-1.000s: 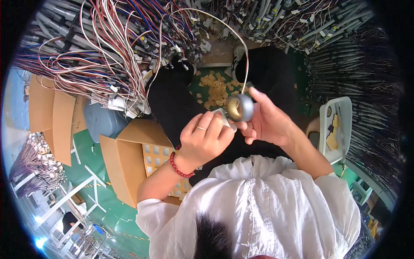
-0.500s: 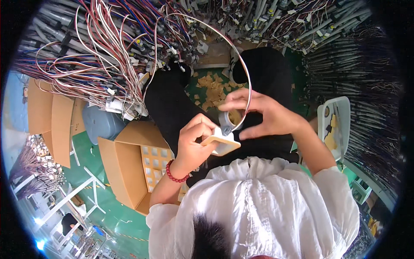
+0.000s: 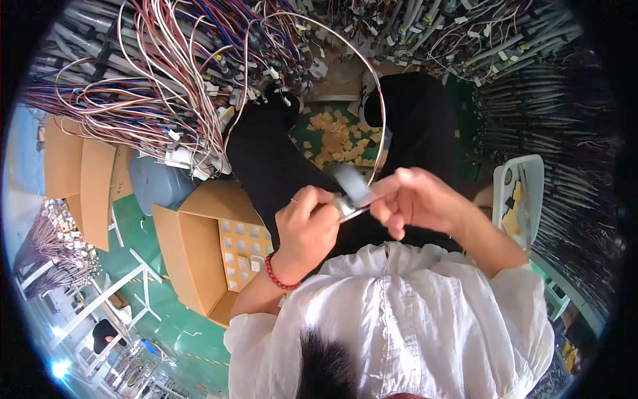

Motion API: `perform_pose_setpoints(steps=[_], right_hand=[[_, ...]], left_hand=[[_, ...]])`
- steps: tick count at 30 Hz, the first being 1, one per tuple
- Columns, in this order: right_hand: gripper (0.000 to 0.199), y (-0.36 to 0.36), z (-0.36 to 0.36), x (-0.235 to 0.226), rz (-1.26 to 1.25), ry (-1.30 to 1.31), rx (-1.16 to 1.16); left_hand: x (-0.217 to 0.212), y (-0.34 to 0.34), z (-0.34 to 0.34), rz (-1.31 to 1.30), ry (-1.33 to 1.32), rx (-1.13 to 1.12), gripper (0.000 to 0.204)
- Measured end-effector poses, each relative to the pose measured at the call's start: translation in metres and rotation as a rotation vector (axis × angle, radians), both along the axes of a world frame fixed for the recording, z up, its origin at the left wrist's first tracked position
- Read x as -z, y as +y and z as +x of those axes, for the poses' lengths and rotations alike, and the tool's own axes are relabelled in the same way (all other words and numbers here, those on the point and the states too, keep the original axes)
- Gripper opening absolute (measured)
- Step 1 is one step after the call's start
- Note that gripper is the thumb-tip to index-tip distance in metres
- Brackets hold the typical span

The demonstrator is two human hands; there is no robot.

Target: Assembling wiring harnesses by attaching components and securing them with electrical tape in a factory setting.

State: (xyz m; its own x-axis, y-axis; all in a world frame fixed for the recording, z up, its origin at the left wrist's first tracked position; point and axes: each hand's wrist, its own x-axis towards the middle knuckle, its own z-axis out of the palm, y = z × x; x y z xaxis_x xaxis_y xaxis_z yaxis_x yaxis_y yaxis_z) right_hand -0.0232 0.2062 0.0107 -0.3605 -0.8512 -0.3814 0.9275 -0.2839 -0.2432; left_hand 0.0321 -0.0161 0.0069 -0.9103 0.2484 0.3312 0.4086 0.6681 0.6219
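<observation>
My left hand [image 3: 307,227], a red bead bracelet [image 3: 278,274] on its wrist, is closed around a small white flat-sided part [image 3: 345,209] above my lap. Against that part sits a grey ring-like piece [image 3: 352,185], smeared by motion. A thin white and reddish wire [image 3: 382,100] arcs down to it from the far cable bundle. From the right, my right hand [image 3: 422,203] meets the part with its fingers bent and drawn together. What lies between those fingertips is hidden.
Bundled cables [image 3: 159,86] hang at the far left, more [image 3: 531,126] along the right. An open cardboard box [image 3: 189,259] with a white-celled tray stands left, beside a blue-grey stool [image 3: 156,183]. Tan scraps [image 3: 335,136] litter the floor. A white plastic bin [image 3: 535,193] stands right.
The white part has tilted, showing less of its flat face. My right hand has lowered and its spread fingers have come together at the part. The grey piece has turned.
</observation>
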Motion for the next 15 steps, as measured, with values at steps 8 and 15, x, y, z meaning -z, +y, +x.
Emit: perform_pose_setpoints(steps=[8, 15], right_hand=[[0.041, 0.006, -0.004, 0.026, 0.420, 0.828, 0.032], [0.049, -0.002, -0.037, 0.002, 0.350, 1.185, -0.353]], left_hand=[[-0.003, 0.002, 0.012, 0.287, -0.214, 0.018, 0.024], [-0.008, -0.001, 0.010, 0.566, -0.409, 0.019, 0.026]])
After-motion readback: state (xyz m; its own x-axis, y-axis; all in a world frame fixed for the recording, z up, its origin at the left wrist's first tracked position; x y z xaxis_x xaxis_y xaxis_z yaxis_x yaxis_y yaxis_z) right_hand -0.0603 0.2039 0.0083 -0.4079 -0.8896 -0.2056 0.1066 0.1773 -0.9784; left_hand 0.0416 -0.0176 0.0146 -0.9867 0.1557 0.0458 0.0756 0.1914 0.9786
